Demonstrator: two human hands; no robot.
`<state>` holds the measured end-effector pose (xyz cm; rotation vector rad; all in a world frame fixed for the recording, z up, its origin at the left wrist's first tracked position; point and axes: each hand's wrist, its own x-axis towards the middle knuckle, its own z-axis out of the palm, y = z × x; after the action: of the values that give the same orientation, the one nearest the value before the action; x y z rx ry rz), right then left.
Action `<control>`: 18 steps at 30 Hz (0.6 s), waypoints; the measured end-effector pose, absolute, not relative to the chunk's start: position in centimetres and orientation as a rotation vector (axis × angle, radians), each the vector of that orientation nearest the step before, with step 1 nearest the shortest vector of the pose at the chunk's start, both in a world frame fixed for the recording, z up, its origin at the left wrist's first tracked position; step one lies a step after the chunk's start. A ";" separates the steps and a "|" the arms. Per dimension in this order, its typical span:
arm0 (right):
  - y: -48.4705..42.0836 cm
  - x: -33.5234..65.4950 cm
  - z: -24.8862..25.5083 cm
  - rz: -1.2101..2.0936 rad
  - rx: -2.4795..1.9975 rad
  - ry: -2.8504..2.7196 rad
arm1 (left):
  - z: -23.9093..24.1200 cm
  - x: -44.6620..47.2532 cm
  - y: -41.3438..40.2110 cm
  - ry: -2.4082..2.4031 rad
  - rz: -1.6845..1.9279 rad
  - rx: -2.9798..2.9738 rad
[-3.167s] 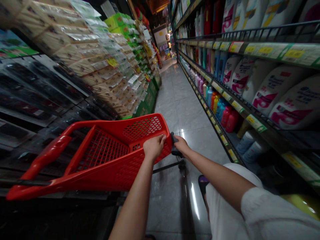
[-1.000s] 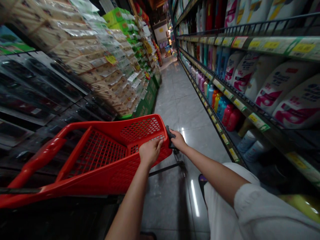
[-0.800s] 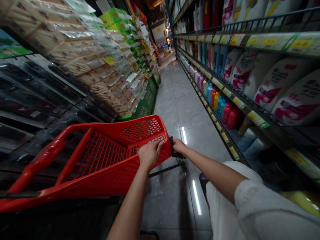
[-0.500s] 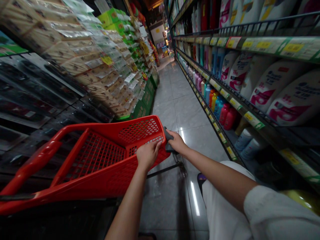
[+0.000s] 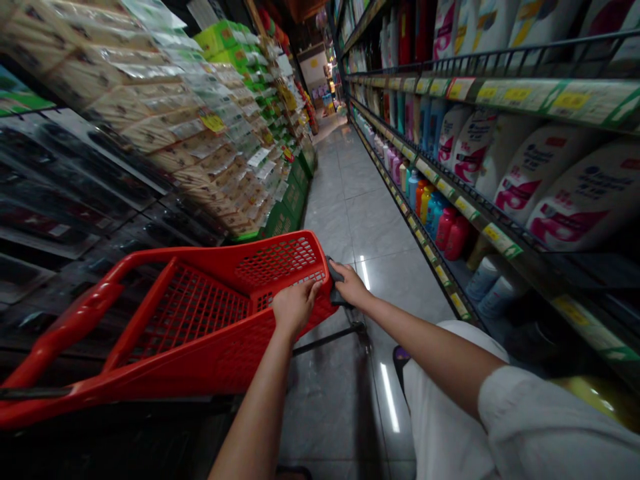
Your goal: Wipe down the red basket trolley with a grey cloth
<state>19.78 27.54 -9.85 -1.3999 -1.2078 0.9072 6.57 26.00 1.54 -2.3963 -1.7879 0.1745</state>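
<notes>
A red plastic shopping cart point(image 5: 215, 363) stands at an angle across the lower left, and no goods show in its basket. My left hand point(image 5: 294, 308) is closed over the near top rim, its thumb side toward the cart's end. At that end, my right hand point(image 5: 351, 287) grips the dark grey corner piece point(image 5: 336, 272) of the cart, with some fingers hidden behind it. Below the basket a dark metal frame bar point(image 5: 325, 340) runs to a caster point(image 5: 365, 337) on the floor.
Shelves with shampoo bottles point(image 5: 527, 170) and yellow price labels line the right side. Stacked tan packs point(image 5: 150, 127) and green packs point(image 5: 235, 50) rise on the left above green cartons point(image 5: 287, 207). A grey tiled aisle point(image 5: 335, 167) runs between them.
The shelves on the right have shifted slightly leftward in view. Both hands keep their hold on the cart, which sits almost the same in view.
</notes>
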 end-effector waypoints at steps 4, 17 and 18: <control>25.3 19.3 -8.2 0.813 -1.573 -1.359 | 1.5 7.1 26.7 -1.814 0.141 -2.398; 25.4 16.6 -7.6 0.762 -1.646 -1.260 | 1.7 7.7 28.1 -1.858 0.136 -2.419; 25.0 16.1 -7.7 0.768 -1.639 -1.273 | 1.7 7.8 28.1 -1.859 0.138 -2.419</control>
<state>16.10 25.01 -7.74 -1.6390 -1.2733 0.7679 7.75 28.15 1.69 -2.4191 -1.8585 0.1384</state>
